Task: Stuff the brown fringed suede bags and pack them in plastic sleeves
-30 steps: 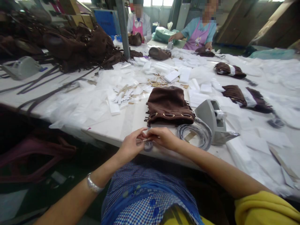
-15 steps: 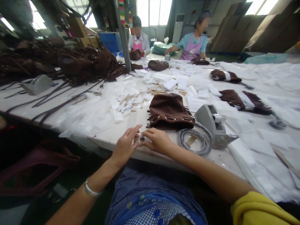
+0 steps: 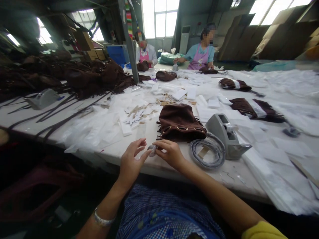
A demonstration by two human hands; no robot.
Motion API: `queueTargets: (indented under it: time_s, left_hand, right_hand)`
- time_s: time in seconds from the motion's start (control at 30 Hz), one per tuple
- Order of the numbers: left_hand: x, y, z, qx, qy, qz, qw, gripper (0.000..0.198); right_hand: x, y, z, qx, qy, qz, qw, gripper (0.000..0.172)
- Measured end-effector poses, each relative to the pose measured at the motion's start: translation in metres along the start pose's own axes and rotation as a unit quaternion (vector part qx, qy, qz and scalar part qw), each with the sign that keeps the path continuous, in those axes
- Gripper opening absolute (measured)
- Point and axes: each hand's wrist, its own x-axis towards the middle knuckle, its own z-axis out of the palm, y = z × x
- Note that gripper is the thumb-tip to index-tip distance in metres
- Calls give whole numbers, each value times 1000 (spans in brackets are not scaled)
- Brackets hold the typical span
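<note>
Tabletop (image 3: 164, 167) before you is strewn with white wrapping (image 3: 92, 126), with a heap (image 3: 84, 79) of brown bags on its left. Straight ahead lies your nearest bag (image 3: 176, 121), its mouth toward you, unbanded. Farther right, a front bundle (image 3: 241, 107) and a rear bundle (image 3: 226, 83) are each banded around the middle, so that work looks done there and, as a judgement, left to do on the bag. Right of the bag stands a grey dispenser (image 3: 216, 127); the coil (image 3: 194, 156) just beside it seems already wrapped. Your left hand (image 3: 131, 161) is spread, fingers well apart from the thumb, whose tip meets or nearly meets a piece (image 3: 152, 150); you cannot tell which. Your right hand (image 3: 171, 153) pinches that piece between thumb and fingertips, near the tabletop's front edge, on your side of the bag. What the piece contains is too small to tell.
</note>
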Motion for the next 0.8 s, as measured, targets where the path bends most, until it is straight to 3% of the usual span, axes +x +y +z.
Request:
queueTargets:
  time_s: [0.07,0.17,0.33,0.4,0.57,0.8]
  left_hand:
    - [1,0,-3,-40,-47,-85,995,36]
    - [1,-1,-4,-92,-167,-180,965,43]
    - [-11,0,6,-174,-211,-285,918,47]
    - [-18,2,12,-193,-204,-294,913,46]
    - [-32,7,25,-194,-143,-240,941,40]
    - [-43,-7,31,-205,-73,-264,940,38]
  right_hand:
    - [-6,2,-3,-11,17,-47,999,18]
    - [-13,6,-7,-48,16,-119,992,19]
    - [-27,14,-14,-62,-6,-183,981,29]
    - [-33,15,-16,-52,-6,-199,979,35]
    - [-40,9,-19,-67,-21,-181,981,40]
    - [-48,9,-18,-79,-63,-175,979,40]
